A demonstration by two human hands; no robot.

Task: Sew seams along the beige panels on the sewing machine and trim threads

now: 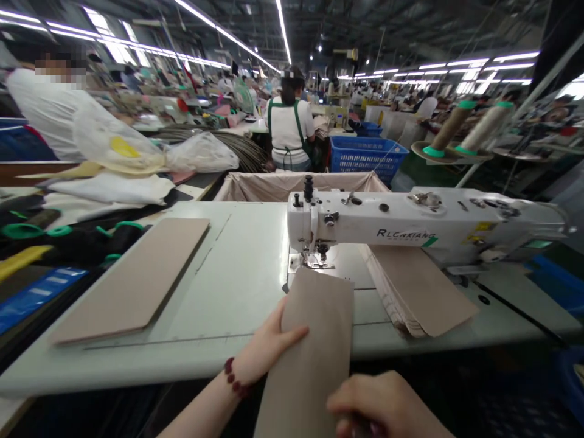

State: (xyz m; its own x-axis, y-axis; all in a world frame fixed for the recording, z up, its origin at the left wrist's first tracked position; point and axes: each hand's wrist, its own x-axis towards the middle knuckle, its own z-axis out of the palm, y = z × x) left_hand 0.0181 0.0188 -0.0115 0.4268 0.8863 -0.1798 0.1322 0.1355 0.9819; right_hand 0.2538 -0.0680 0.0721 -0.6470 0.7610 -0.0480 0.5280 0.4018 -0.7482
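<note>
A long tan fabric piece (314,340) lies from the table's front edge up to the presser foot (318,258) of a white sewing machine (410,222). My left hand (267,350) grips the piece's left edge, thumb on top and fingers under it. At the bottom of the view, my right hand (383,407) is closed on the piece's near right edge. A red bead bracelet is on my left wrist.
A tan stack (132,280) lies on the pale table (237,267) at left, another stack (420,292) under the machine arm. Green-capped black items (68,237) and bags crowd the left bench. A cloth bin (292,182), blue basket (365,155), thread cones (460,125) and workers are beyond.
</note>
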